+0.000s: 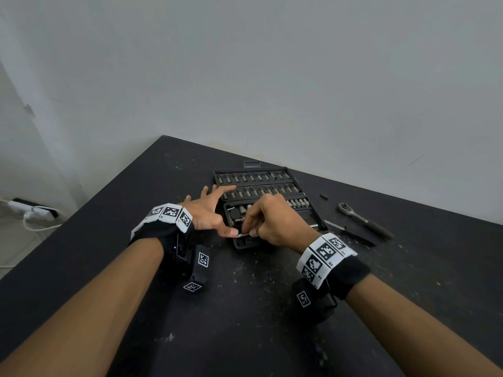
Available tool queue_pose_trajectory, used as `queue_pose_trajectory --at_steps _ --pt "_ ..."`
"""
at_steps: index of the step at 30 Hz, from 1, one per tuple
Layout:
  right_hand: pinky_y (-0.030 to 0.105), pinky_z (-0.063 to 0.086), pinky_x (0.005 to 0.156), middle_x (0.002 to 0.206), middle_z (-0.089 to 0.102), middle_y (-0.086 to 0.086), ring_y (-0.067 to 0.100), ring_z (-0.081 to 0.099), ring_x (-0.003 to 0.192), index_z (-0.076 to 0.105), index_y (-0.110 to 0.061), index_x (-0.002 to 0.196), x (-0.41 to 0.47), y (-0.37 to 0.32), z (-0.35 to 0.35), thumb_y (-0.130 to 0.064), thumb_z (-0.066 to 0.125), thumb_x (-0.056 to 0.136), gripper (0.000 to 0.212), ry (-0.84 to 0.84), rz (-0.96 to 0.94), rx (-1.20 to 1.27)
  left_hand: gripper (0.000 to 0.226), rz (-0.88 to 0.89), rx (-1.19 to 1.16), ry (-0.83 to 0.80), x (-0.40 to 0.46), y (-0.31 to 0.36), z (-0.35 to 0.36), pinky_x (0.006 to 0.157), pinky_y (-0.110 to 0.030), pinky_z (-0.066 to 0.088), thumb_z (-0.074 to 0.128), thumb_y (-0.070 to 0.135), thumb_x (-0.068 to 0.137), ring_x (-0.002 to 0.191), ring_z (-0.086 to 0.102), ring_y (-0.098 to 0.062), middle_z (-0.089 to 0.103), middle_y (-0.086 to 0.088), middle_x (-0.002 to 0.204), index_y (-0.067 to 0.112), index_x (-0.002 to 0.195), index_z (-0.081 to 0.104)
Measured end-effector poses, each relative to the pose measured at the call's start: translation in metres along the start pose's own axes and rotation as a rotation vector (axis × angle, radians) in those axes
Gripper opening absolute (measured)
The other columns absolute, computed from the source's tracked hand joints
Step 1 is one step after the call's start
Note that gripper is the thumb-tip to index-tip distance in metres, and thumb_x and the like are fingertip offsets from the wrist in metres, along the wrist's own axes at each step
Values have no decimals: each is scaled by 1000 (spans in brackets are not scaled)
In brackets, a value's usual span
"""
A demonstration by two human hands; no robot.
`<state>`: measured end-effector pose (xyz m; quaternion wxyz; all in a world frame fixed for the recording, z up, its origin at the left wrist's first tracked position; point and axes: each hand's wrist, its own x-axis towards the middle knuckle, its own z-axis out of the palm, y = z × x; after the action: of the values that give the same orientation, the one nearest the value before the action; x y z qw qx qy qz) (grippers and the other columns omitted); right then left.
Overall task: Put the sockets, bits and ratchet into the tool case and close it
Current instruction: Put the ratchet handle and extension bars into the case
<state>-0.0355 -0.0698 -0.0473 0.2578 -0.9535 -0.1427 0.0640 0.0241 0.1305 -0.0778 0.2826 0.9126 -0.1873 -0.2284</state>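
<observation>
The black tool case lies open on the dark table, its upper rows filled with metal bits. My right hand hovers over the case's lower tray and pinches a small silver piece between thumb and forefinger. My left hand rests at the case's left edge with fingers spread, its thumb touching the same piece. The ratchet lies on the table right of the case. A small dark bit sits loose near it. A long screwdriver-like handle lies beside the case's right edge.
The dark table is scuffed with pale specks and its far edge meets a white wall. Its left edge drops to a floor with a white power strip and cables. Tagged bands wrap both wrists.
</observation>
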Motion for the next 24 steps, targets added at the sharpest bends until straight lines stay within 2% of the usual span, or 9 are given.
queue_pose_trajectory --at_steps 3,7,11,13,15,18,20,22,24 --pt "-3 43 69 78 78 -6 -6 66 66 85 -17 82 -2 -3 -3 6 78 78 24 0 -14 -42 118 -7 25 7 -2 4 1 119 -61 -12 85 51 70 153 -19 -24 -5 -9 169 49 155 3" --pt "20 52 81 94 72 -8 8 65 88 85 -15 89 -10 -8 -9 10 70 81 30 -40 -47 -102 117 -15 6 15 -4 6 0 119 -59 -13 86 50 70 153 -18 -22 -2 -10 169 50 154 6" --pt "11 38 79 101 47 -12 4 46 94 84 -21 99 -20 -3 -12 12 63 85 41 -73 -45 -114 116 -29 -7 8 -6 8 1 119 -58 -14 86 48 70 153 -19 -21 -4 -9 169 50 155 6" --pt "5 37 76 105 46 -10 3 45 93 82 -26 108 -22 3 -21 10 57 89 49 -106 -41 -91 116 -23 -11 5 -6 11 0 119 -58 -14 86 46 71 153 -18 -22 -4 -9 169 49 155 7" --pt "3 39 74 109 50 -13 -1 51 95 79 -32 113 -21 13 -32 0 58 96 41 0 3 -30 115 -17 -21 4 -8 11 0 119 -58 -14 86 43 72 153 -18 -23 -1 -10 169 47 156 7" --pt "7 46 55 107 65 -9 -6 61 68 77 -32 115 -20 44 -55 -5 60 98 35 298 174 75 115 -19 -33 2 -9 11 0 119 -58 -14 86 42 72 153 -18 -22 1 -10 169 46 156 7" --pt "11 53 70 109 73 -1 -7 63 75 76 -23 120 -24 71 -72 0 59 95 38 424 311 48 115 -24 -33 -1 -8 11 0 118 -58 -15 86 41 73 153 -18 -22 2 -10 169 46 156 7" --pt "26 54 96 116 74 5 12 68 103 74 -15 123 -30 99 -86 1 58 92 38 473 442 -9 117 -27 -41 -6 -7 10 0 118 -58 -15 86 40 72 153 -17 -21 5 -10 169 44 157 5" --pt "38 50 107 120 72 10 26 65 116 71 -11 127 -40 122 -93 -3 62 91 38 461 575 -14 126 -37 -74 -3 -5 9 1 118 -57 -17 87 39 71 154 -16 -19 12 -10 168 39 158 -4"
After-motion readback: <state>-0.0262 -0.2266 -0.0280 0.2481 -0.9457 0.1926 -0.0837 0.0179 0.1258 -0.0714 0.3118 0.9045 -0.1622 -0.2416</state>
